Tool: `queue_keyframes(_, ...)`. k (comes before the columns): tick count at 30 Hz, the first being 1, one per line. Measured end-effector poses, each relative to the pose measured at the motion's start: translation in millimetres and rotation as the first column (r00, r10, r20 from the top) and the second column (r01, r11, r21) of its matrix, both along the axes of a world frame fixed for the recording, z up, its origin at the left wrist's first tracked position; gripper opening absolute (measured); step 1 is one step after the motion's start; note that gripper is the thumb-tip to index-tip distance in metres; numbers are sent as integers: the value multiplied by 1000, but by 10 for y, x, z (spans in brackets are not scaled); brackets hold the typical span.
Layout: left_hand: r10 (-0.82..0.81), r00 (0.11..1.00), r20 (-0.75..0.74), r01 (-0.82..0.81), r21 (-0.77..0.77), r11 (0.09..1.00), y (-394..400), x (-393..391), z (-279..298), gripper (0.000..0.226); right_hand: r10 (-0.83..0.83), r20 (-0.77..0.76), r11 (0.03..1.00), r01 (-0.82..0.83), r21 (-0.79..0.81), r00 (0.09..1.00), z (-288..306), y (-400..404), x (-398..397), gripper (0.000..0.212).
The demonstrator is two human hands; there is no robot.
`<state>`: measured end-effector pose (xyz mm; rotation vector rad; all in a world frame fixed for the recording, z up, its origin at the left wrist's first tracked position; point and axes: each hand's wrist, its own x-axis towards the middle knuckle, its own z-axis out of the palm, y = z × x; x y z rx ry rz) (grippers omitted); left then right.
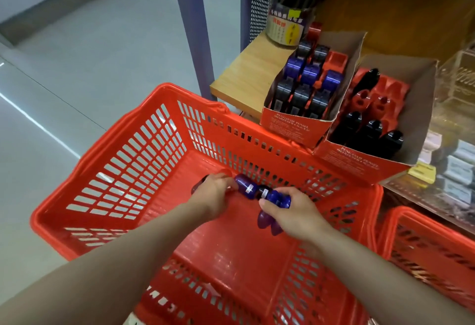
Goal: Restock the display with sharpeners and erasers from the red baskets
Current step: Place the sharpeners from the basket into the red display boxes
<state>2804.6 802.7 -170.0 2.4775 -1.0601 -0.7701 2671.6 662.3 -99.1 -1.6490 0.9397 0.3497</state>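
Note:
Both my hands are down inside a red basket (123, 160). My left hand (214, 195) grips purple sharpeners (245, 187) near the basket floor. My right hand (290, 211) holds several more purple sharpeners (279, 200), two of them poking out below its fingers. On the wooden shelf (246, 72) stand two red display boxes: the left box (295, 125) is almost full of purple and grey sharpeners, the right box (359, 160) holds black sharpeners with several empty red slots at the back.
A second red basket (424, 242) stands at the lower right. A tub of pens (285, 24) sits behind the display boxes. Clear acrylic trays with small packets (455, 165) fill the shelf to the right. A blue shelf post (191, 29) rises at the left; grey floor beyond.

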Motion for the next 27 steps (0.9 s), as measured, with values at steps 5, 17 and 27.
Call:
queue_keyframes(5, -201, 950, 237, 160, 180, 971, -354, -50, -436, 51, -118, -170, 943, 164, 289, 978, -112, -47, -33, 12)
queue_keyframes(17, 144, 983, -117, -144, 7, 990, -253, -70, -148, 50, -430, -124, 830, 445, 336, 894, -150, -25, -41, 29)
queue_keyframes(27, 95, 642, -761, -501, -323, 803, -85, -711, 1884, 18, -311, 258, 879, 174, 443, 915, 1122, 64, -656, 21)
